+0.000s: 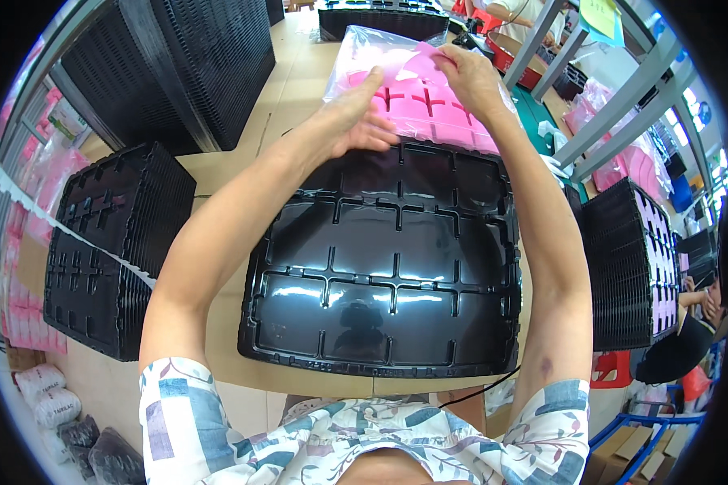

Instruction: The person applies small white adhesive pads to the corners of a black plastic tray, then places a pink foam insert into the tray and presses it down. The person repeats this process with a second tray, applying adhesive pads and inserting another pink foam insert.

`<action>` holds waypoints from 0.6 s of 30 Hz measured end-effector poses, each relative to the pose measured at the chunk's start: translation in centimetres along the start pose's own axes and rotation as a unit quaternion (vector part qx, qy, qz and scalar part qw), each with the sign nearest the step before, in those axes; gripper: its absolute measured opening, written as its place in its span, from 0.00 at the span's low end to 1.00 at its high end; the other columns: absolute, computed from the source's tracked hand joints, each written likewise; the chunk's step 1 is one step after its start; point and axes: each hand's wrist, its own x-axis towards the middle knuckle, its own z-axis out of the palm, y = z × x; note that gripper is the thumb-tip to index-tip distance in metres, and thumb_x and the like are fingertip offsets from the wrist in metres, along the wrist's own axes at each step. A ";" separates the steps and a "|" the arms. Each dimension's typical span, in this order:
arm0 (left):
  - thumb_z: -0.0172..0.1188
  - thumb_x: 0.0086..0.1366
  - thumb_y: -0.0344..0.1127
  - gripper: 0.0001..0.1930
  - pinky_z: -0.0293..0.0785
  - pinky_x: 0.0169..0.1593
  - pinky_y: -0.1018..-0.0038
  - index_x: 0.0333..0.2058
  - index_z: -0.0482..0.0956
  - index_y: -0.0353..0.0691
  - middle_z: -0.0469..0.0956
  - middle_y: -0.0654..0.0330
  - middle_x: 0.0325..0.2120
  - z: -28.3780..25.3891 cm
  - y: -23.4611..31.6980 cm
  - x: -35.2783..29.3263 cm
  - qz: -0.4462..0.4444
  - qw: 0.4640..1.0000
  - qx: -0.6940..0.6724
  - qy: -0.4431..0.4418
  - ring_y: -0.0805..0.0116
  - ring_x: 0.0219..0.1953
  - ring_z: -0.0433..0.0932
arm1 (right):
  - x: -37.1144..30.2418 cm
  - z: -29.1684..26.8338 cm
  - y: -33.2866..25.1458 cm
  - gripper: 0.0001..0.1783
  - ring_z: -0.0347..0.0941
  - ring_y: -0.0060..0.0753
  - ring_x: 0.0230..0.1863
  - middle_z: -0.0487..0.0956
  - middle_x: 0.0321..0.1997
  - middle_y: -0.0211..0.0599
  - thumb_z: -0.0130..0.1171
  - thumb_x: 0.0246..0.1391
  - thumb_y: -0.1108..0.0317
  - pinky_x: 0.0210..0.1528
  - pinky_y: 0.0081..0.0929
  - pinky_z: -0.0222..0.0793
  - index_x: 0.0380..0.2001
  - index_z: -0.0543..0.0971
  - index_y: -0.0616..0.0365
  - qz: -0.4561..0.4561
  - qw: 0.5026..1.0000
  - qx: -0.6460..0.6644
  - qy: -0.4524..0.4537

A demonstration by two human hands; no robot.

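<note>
A black plastic tray (364, 242) with cross-shaped ridges and shallow compartments lies in front of me on the table. Beyond its far edge is a clear plastic bag (356, 48) around pink sheets (429, 109) with cross-shaped slots. My right hand (471, 77) is closed, pinching a raised corner of pink sheet at the bag's far right. At the bag's near left, my left hand (360, 117) has its thumb up and its fingers apart over the tray's far edge. Nothing shows gripped in it, though the thumb tip overlaps the pink material.
Tall stacks of black trays stand at left (121, 242) and far left (178, 73); another stack (623, 267) is close on the right. More black trays (380, 20) sit at the far table end. Grey metal posts (623, 105) rise at right. Another person works at far right.
</note>
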 end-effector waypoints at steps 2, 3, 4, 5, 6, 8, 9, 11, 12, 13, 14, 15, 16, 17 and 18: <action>0.45 0.72 0.56 0.29 0.82 0.39 0.65 0.49 0.68 0.30 0.76 0.40 0.43 0.5 -0.7 -0.3 -0.112 0.965 -0.231 -0.051 0.57 0.38 0.81 | -0.8 -0.3 -0.5 0.13 0.79 0.53 0.34 0.82 0.30 0.47 0.55 0.60 0.57 0.41 0.45 0.74 0.39 0.82 0.51 -0.028 0.999 -0.029 -0.020; 0.47 0.72 0.53 0.27 0.83 0.39 0.66 0.49 0.68 0.28 0.76 0.41 0.42 0.9 -0.7 0.1 -0.077 0.955 -0.282 -0.044 0.58 0.37 0.81 | -1.2 -0.6 -0.3 0.13 0.79 0.53 0.34 0.82 0.29 0.47 0.55 0.60 0.57 0.41 0.45 0.74 0.39 0.82 0.51 -0.041 0.998 -0.049 -0.028; 0.49 0.73 0.49 0.25 0.83 0.39 0.68 0.49 0.67 0.27 0.76 0.42 0.41 1.3 -0.6 1.0 -0.042 0.942 -0.330 -0.039 0.60 0.36 0.81 | -1.4 -0.7 -0.3 0.14 0.79 0.51 0.39 0.83 0.36 0.45 0.57 0.58 0.60 0.44 0.43 0.73 0.44 0.82 0.51 -0.023 0.995 -0.066 -0.074; 0.51 0.73 0.46 0.23 0.83 0.40 0.70 0.48 0.67 0.26 0.76 0.43 0.39 1.5 -0.6 2.1 -0.007 0.925 -0.378 -0.035 0.61 0.36 0.80 | -1.8 -0.9 -0.2 0.14 0.78 0.49 0.41 0.83 0.38 0.44 0.58 0.56 0.61 0.45 0.42 0.73 0.44 0.81 0.52 -0.072 0.992 -0.100 -0.009; 0.54 0.70 0.34 0.16 0.82 0.36 0.74 0.47 0.68 0.23 0.76 0.47 0.36 1.3 -0.9 3.4 0.049 0.921 -0.385 -0.024 0.65 0.33 0.79 | -2.3 -1.3 -1.1 0.15 0.77 0.48 0.44 0.82 0.41 0.43 0.59 0.55 0.63 0.46 0.42 0.72 0.45 0.80 0.54 -0.123 0.982 -0.132 0.055; 0.55 0.69 0.29 0.13 0.80 0.33 0.76 0.45 0.69 0.23 0.75 0.49 0.35 0.8 -0.9 4.3 0.054 0.919 -0.390 -0.021 0.68 0.30 0.77 | -4.2 -3.0 -5.3 0.17 0.73 0.44 0.48 0.80 0.44 0.39 0.61 0.49 0.70 0.48 0.41 0.70 0.45 0.78 0.59 -0.206 0.958 -0.149 0.131; 0.55 0.68 0.26 0.12 0.79 0.31 0.77 0.44 0.70 0.23 0.75 0.50 0.34 0.4 -0.7 4.3 0.059 0.919 -0.388 -0.020 0.69 0.29 0.76 | -5.2 -3.1 -7.0 0.12 0.73 0.44 0.42 0.78 0.37 0.40 0.59 0.49 0.72 0.45 0.41 0.70 0.40 0.77 0.59 -0.248 0.956 -0.103 0.119; 0.55 0.67 0.23 0.09 0.73 0.26 0.81 0.42 0.71 0.22 0.73 0.55 0.32 -0.9 -0.1 2.4 0.048 0.909 -0.411 -0.048 0.74 0.27 0.73 | -8.1 -1.4 -10.7 0.12 0.74 0.47 0.39 0.78 0.37 0.47 0.58 0.51 0.71 0.44 0.40 0.70 0.40 0.75 0.58 -0.239 0.971 0.006 0.013; 0.55 0.67 0.23 0.08 0.72 0.26 0.82 0.42 0.71 0.22 0.73 0.55 0.32 -1.2 0.0 1.0 0.040 0.910 -0.408 -0.063 0.74 0.27 0.72 | -9.2 -0.8 -12.1 0.15 0.75 0.50 0.43 0.78 0.40 0.50 0.59 0.53 0.69 0.46 0.41 0.70 0.45 0.74 0.59 -0.193 0.977 0.083 -0.042; 0.55 0.67 0.22 0.08 0.71 0.26 0.82 0.42 0.71 0.22 0.73 0.56 0.31 -1.8 0.0 -0.6 0.035 0.911 -0.404 -0.078 0.75 0.27 0.72 | -9.6 -0.7 -12.4 0.20 0.72 0.52 0.51 0.77 0.47 0.50 0.57 0.57 0.68 0.55 0.44 0.67 0.51 0.72 0.64 -0.137 0.975 0.131 -0.117; 0.55 0.67 0.23 0.08 0.72 0.26 0.81 0.42 0.72 0.24 0.74 0.56 0.31 -2.5 -0.3 -1.8 0.038 0.905 -0.416 -0.081 0.75 0.27 0.72 | -10.3 -0.5 -11.7 0.22 0.71 0.54 0.51 0.76 0.48 0.52 0.57 0.57 0.66 0.55 0.44 0.66 0.53 0.70 0.65 -0.153 0.981 0.080 -0.085; 0.55 0.67 0.25 0.09 0.73 0.26 0.81 0.43 0.72 0.26 0.75 0.56 0.31 -3.3 -0.7 -2.7 0.042 0.898 -0.429 -0.085 0.75 0.27 0.73 | -10.6 -0.4 -10.9 0.24 0.71 0.55 0.52 0.76 0.49 0.54 0.57 0.58 0.64 0.56 0.45 0.65 0.54 0.69 0.66 -0.169 0.984 0.027 -0.055; 0.55 0.67 0.25 0.09 0.73 0.26 0.81 0.43 0.72 0.27 0.75 0.56 0.31 -4.2 -1.1 -4.1 0.047 0.907 -0.408 -0.090 0.76 0.27 0.73 | -10.3 -1.2 -10.3 0.24 0.71 0.56 0.52 0.76 0.48 0.56 0.57 0.58 0.62 0.56 0.47 0.65 0.52 0.70 0.67 -0.071 0.990 0.014 -0.125; 0.55 0.67 0.26 0.09 0.73 0.26 0.81 0.43 0.72 0.27 0.75 0.56 0.31 -5.1 -1.8 -5.5 0.049 0.916 -0.388 -0.093 0.76 0.27 0.73 | -10.2 -2.2 -9.4 0.24 0.71 0.58 0.53 0.75 0.48 0.58 0.57 0.58 0.59 0.55 0.48 0.64 0.50 0.70 0.68 0.029 0.980 0.004 -0.196; 0.55 0.67 0.26 0.09 0.73 0.26 0.81 0.43 0.72 0.27 0.75 0.56 0.31 -5.4 -2.4 -6.8 0.051 0.923 -0.368 -0.098 0.77 0.27 0.73 | -11.4 -2.2 -7.6 0.26 0.70 0.60 0.53 0.75 0.48 0.61 0.57 0.58 0.56 0.55 0.48 0.64 0.47 0.70 0.70 0.006 0.996 0.034 -0.083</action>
